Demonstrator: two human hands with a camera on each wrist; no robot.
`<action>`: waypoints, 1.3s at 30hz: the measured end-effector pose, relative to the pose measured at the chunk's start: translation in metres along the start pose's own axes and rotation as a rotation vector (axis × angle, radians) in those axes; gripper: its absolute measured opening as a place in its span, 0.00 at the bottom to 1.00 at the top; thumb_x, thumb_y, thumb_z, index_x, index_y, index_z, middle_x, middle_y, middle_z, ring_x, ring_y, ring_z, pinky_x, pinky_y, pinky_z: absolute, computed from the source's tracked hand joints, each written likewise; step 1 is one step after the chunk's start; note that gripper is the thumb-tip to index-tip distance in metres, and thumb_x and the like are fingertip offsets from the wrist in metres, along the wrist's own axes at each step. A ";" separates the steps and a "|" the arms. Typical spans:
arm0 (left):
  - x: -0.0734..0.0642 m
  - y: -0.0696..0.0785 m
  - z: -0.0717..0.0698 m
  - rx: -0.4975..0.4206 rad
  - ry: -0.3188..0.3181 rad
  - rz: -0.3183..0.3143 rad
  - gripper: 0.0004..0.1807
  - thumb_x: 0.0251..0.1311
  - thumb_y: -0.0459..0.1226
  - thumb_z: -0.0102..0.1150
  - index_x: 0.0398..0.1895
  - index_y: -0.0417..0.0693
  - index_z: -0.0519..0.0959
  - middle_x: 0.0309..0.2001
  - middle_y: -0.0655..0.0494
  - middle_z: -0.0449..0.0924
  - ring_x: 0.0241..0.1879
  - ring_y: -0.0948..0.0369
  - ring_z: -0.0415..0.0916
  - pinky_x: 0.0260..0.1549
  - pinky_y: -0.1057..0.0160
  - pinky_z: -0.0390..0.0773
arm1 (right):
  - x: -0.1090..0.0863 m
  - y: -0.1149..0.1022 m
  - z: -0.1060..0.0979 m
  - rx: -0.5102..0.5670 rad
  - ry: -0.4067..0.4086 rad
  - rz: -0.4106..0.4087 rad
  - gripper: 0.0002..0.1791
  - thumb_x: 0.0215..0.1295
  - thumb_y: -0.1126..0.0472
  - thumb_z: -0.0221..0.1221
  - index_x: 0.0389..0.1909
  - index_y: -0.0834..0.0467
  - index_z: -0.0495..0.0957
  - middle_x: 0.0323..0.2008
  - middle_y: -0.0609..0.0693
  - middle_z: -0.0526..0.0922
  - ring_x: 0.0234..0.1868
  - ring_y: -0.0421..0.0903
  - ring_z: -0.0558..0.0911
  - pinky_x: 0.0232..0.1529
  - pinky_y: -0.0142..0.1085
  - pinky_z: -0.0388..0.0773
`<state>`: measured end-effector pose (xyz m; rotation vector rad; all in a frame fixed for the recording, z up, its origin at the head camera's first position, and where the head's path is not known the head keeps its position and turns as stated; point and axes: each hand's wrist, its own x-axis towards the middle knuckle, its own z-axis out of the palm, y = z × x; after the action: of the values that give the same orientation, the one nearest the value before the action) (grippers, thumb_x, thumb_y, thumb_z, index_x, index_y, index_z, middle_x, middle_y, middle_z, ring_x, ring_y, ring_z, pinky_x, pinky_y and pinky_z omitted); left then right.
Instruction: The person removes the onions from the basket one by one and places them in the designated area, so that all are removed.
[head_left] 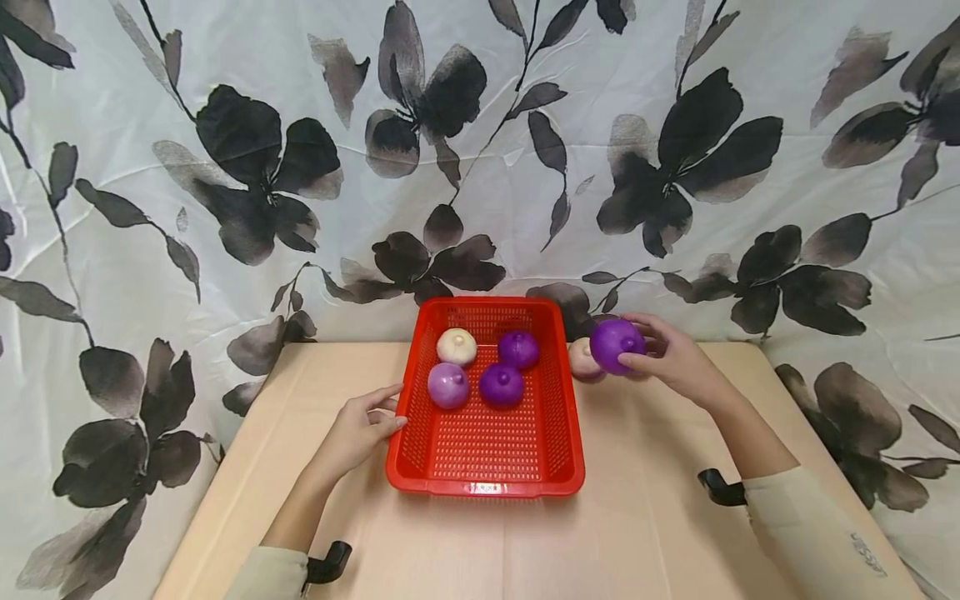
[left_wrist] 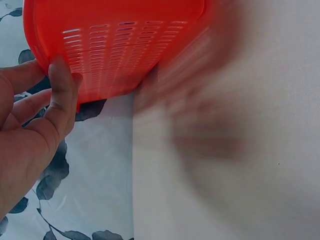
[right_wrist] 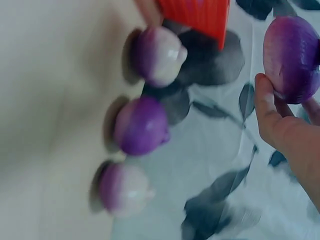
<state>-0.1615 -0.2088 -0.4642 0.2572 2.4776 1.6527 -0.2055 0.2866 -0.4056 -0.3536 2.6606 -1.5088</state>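
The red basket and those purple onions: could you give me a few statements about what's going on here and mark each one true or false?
1. The red basket holds four onions. True.
2. The right hand is empty. False: it grips a purple onion above the table, beside the basket.
3. The left hand touches the basket's left wall. True.
4. All the onions in the basket are dark purple. False: one is a whitish onion and one a pale purple onion.
5. The basket stands on the floor. False: it stands on the table.
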 end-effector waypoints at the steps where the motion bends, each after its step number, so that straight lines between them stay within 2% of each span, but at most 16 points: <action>1: 0.000 -0.001 0.000 -0.001 0.001 -0.004 0.33 0.64 0.26 0.65 0.73 0.32 0.68 0.53 0.29 0.79 0.41 0.46 0.87 0.32 0.65 0.88 | -0.002 0.003 -0.004 0.004 0.014 0.017 0.40 0.68 0.56 0.69 0.77 0.57 0.62 0.68 0.67 0.72 0.60 0.63 0.81 0.45 0.30 0.84; 5: -0.002 -0.002 -0.002 0.008 -0.004 -0.004 0.33 0.65 0.27 0.65 0.73 0.32 0.68 0.53 0.30 0.80 0.41 0.48 0.87 0.32 0.65 0.87 | -0.009 0.019 -0.021 0.020 0.061 0.069 0.42 0.71 0.54 0.66 0.80 0.57 0.57 0.70 0.68 0.68 0.60 0.60 0.78 0.46 0.35 0.87; 9: -0.002 -0.003 -0.004 0.016 -0.001 0.004 0.33 0.65 0.27 0.65 0.73 0.31 0.68 0.52 0.32 0.81 0.39 0.51 0.86 0.31 0.65 0.87 | -0.012 0.035 -0.039 -0.015 0.127 0.105 0.44 0.74 0.50 0.62 0.82 0.56 0.51 0.74 0.70 0.62 0.67 0.71 0.72 0.59 0.53 0.83; 11: -0.002 -0.003 -0.004 0.016 0.000 0.006 0.33 0.65 0.27 0.65 0.73 0.31 0.68 0.52 0.32 0.81 0.38 0.51 0.86 0.31 0.65 0.87 | -0.014 0.044 -0.048 -0.057 0.186 0.116 0.44 0.75 0.48 0.61 0.82 0.55 0.50 0.74 0.71 0.62 0.66 0.70 0.72 0.59 0.46 0.82; 12: -0.002 -0.003 -0.004 0.015 -0.001 0.007 0.33 0.65 0.27 0.65 0.73 0.31 0.68 0.52 0.31 0.81 0.38 0.51 0.86 0.31 0.65 0.87 | -0.014 0.049 -0.052 -0.063 0.220 0.121 0.43 0.75 0.48 0.60 0.82 0.56 0.51 0.73 0.71 0.63 0.65 0.65 0.74 0.58 0.42 0.82; 14: -0.002 -0.003 -0.003 0.012 -0.004 0.009 0.33 0.65 0.27 0.65 0.73 0.31 0.68 0.52 0.31 0.80 0.39 0.49 0.86 0.32 0.65 0.87 | -0.015 0.057 -0.060 -0.053 0.285 0.127 0.43 0.75 0.49 0.60 0.82 0.57 0.51 0.71 0.70 0.65 0.58 0.52 0.77 0.51 0.28 0.80; 16: -0.001 -0.003 -0.002 0.005 -0.006 0.006 0.33 0.64 0.26 0.65 0.73 0.31 0.68 0.52 0.30 0.80 0.39 0.47 0.87 0.32 0.64 0.88 | -0.016 0.066 -0.067 -0.045 0.348 0.132 0.42 0.75 0.50 0.60 0.81 0.58 0.53 0.68 0.69 0.67 0.51 0.38 0.75 0.42 0.17 0.75; 19: -0.002 -0.003 0.000 -0.002 -0.006 -0.004 0.33 0.64 0.26 0.65 0.73 0.31 0.68 0.52 0.30 0.79 0.41 0.44 0.86 0.33 0.64 0.88 | -0.017 0.078 -0.078 0.030 0.407 0.161 0.42 0.74 0.52 0.61 0.81 0.58 0.53 0.63 0.60 0.70 0.47 0.29 0.71 0.40 0.15 0.77; 23: -0.002 -0.002 0.001 0.002 -0.001 -0.002 0.33 0.64 0.26 0.65 0.73 0.32 0.68 0.52 0.31 0.80 0.41 0.44 0.86 0.32 0.63 0.88 | -0.016 0.092 -0.090 0.286 0.456 0.216 0.44 0.71 0.56 0.65 0.82 0.57 0.53 0.53 0.44 0.70 0.47 0.29 0.72 0.39 0.17 0.81; 25: -0.001 -0.002 0.000 0.008 -0.002 0.006 0.33 0.65 0.26 0.65 0.73 0.32 0.68 0.52 0.31 0.80 0.40 0.45 0.86 0.32 0.64 0.88 | -0.015 0.097 -0.094 0.356 0.475 0.253 0.46 0.70 0.55 0.66 0.82 0.57 0.52 0.50 0.41 0.70 0.46 0.29 0.73 0.38 0.18 0.81; 28: -0.001 -0.003 -0.001 0.017 -0.002 0.016 0.33 0.65 0.27 0.65 0.73 0.32 0.68 0.52 0.31 0.80 0.38 0.47 0.87 0.32 0.64 0.88 | -0.013 0.106 -0.099 0.357 0.500 0.322 0.49 0.69 0.52 0.67 0.83 0.58 0.50 0.50 0.45 0.69 0.43 0.28 0.74 0.36 0.18 0.81; 32: 0.000 -0.003 -0.002 0.019 -0.003 0.015 0.33 0.64 0.27 0.66 0.73 0.32 0.68 0.51 0.32 0.80 0.38 0.49 0.87 0.32 0.64 0.88 | -0.011 0.121 -0.102 0.252 0.492 0.426 0.49 0.72 0.48 0.62 0.82 0.63 0.46 0.62 0.64 0.67 0.36 0.24 0.73 0.35 0.20 0.82; 34: 0.001 -0.002 -0.002 0.018 -0.007 0.014 0.33 0.64 0.27 0.66 0.73 0.32 0.68 0.51 0.32 0.80 0.38 0.49 0.87 0.32 0.64 0.88 | -0.012 0.130 -0.104 0.222 0.469 0.478 0.49 0.74 0.46 0.58 0.82 0.65 0.42 0.71 0.74 0.59 0.32 0.21 0.72 0.35 0.21 0.83; 36: 0.001 -0.002 -0.001 0.018 -0.008 0.012 0.33 0.64 0.26 0.65 0.73 0.32 0.68 0.51 0.32 0.80 0.38 0.49 0.87 0.32 0.64 0.88 | -0.013 0.139 -0.106 0.200 0.444 0.528 0.50 0.75 0.44 0.55 0.82 0.65 0.40 0.77 0.76 0.51 0.30 0.20 0.72 0.35 0.22 0.83; 37: 0.001 -0.002 -0.001 0.019 -0.009 0.011 0.33 0.64 0.26 0.65 0.73 0.32 0.68 0.51 0.32 0.80 0.38 0.49 0.87 0.32 0.64 0.88 | -0.014 0.143 -0.107 0.186 0.433 0.556 0.51 0.75 0.41 0.54 0.82 0.65 0.39 0.78 0.75 0.47 0.32 0.25 0.78 0.33 0.21 0.82; 39: 0.001 -0.002 0.000 0.018 -0.009 0.007 0.33 0.64 0.26 0.65 0.73 0.32 0.68 0.51 0.31 0.80 0.39 0.49 0.87 0.32 0.64 0.88 | -0.014 0.151 -0.108 0.150 0.424 0.604 0.52 0.74 0.37 0.52 0.82 0.64 0.38 0.79 0.74 0.45 0.47 0.42 0.86 0.45 0.27 0.85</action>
<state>-0.1621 -0.2094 -0.4662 0.2753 2.4889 1.6286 -0.2349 0.4548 -0.4797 0.7888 2.5314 -1.6722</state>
